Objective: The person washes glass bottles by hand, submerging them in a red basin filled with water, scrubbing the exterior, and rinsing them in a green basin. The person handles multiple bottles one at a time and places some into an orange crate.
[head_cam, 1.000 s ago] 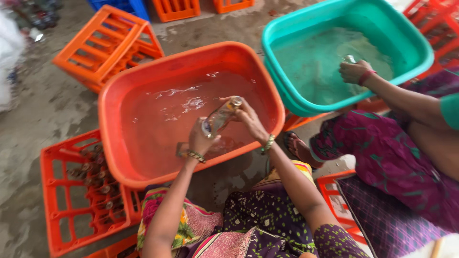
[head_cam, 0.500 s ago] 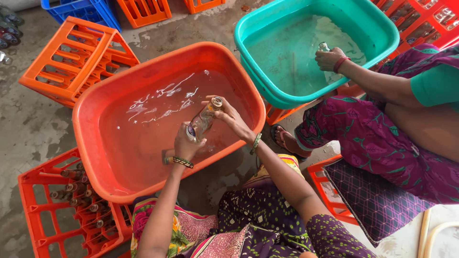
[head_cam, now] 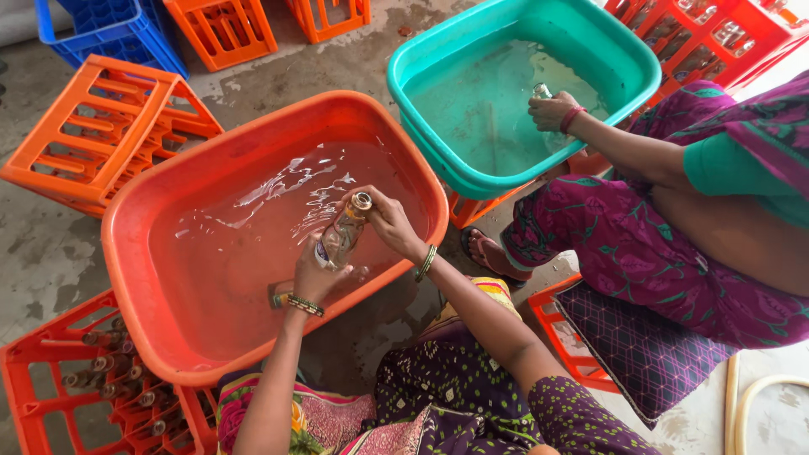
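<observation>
I hold a clear glass bottle (head_cam: 341,234) tilted over an orange tub (head_cam: 160,185) of water. My left hand (head_cam: 313,276) grips its lower body. My right hand (head_cam: 389,221) is closed around its neck near the mouth. Another bottle (head_cam: 280,295) lies partly under water just below my left wrist. Bangles sit on both my wrists.
A teal tub (head_cam: 438,50) of water stands at the right, where another person's hand (head_cam: 552,109) holds a bottle in it. An orange crate (head_cam: 50,396) with several bottles sits at bottom left. More orange crates (head_cam: 93,135) and a blue crate (head_cam: 109,34) lie behind.
The view has shifted, so the tubs sit further right in frame. My hands still hold the bottle over the orange tub, tilted much as before.
</observation>
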